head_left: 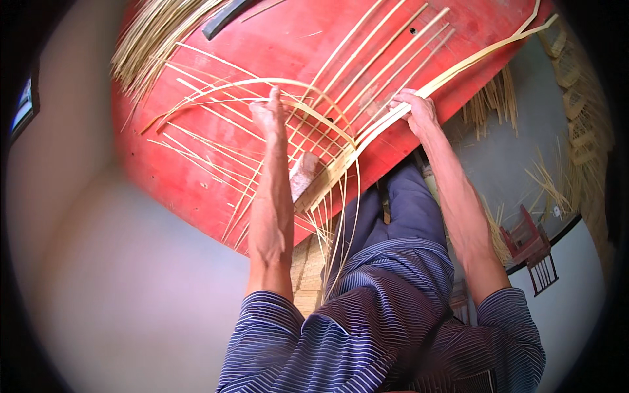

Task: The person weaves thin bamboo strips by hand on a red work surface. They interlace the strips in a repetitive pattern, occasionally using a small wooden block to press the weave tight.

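A partly woven bamboo lattice (308,134) lies flat, its thin strips crossing and fanning out to the far right and to the left. Along its near edge runs a denser woven band (327,180). My left hand (268,118) is over the lattice, closed around a curved bamboo strip (318,116) that arcs back to this band. A second strip (262,81) bows just beyond the fingers. Farther right, my right hand (416,110) grips a bundle of long bamboo strips (458,67) that reaches toward the far right. A pale reddish block (304,175) rests on the weave beside my left forearm.
The work lies on a red tabletop (177,164). A heap of thin strips (154,49) and a dark flat bar (226,18) are at its far left. Right of the table are more strips (495,101), a small dark red chair (531,242) and woven pieces (580,124).
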`<state>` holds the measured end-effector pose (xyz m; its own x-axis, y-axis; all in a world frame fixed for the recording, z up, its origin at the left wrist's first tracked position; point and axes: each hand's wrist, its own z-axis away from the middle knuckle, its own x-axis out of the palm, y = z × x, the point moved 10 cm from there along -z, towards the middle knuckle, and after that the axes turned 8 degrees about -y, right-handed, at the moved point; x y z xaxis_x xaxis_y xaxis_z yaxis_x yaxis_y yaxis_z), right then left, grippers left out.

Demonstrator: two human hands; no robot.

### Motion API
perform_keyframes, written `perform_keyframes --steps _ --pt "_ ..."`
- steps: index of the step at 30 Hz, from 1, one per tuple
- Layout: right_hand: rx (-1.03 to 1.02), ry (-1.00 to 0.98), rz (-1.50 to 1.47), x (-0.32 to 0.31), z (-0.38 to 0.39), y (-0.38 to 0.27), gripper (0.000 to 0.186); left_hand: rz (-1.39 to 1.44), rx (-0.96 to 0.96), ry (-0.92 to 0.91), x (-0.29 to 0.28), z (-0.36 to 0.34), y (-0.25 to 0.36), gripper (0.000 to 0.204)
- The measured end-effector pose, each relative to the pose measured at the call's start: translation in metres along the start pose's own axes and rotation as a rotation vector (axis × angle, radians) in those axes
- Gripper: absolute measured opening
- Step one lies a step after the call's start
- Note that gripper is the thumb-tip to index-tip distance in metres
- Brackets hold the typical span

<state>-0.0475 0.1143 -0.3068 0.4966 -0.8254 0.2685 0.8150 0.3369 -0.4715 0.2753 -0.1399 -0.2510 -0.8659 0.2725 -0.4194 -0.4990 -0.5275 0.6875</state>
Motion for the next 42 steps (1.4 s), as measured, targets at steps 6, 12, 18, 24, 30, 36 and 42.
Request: perform_keyframes --steps 6,12,18,24,30,36,42 --pt "0.049 -0.161 -0.065 -0.001 -0.012 0.015 0.019 -0.874 0.641 0.098 0.068 0.11 0.101 0.034" --pt "0.064 -0.148 -0.094 0.002 -0.016 0.019 0.019 -1.268 1.079 -0.53 0.184 0.184 0.053 0.01" --pt "0.014 -0.283 -0.13 0.002 -0.027 0.018 0.02 -1.575 0.693 -0.924 0.189 0.157 0.007 0.02" --pt "0.042 -0.325 -0.027 0.022 -0.009 0.005 0.019 -1.357 0.613 -1.077 0.199 0.12 -0.033 0.015" --pt "0.028 -0.337 0.028 0.021 -0.006 0.001 0.022 -1.075 0.515 -1.029 0.208 0.117 -0.023 0.015" --pt "0.009 -0.3 0.114 0.01 -0.011 0.003 0.023 -0.956 0.616 -1.023 0.192 0.128 -0.011 0.01" --pt "0.0 -0.164 0.218 0.005 -0.015 0.002 0.024 -0.946 0.878 -1.131 0.157 0.167 -0.004 0.014"
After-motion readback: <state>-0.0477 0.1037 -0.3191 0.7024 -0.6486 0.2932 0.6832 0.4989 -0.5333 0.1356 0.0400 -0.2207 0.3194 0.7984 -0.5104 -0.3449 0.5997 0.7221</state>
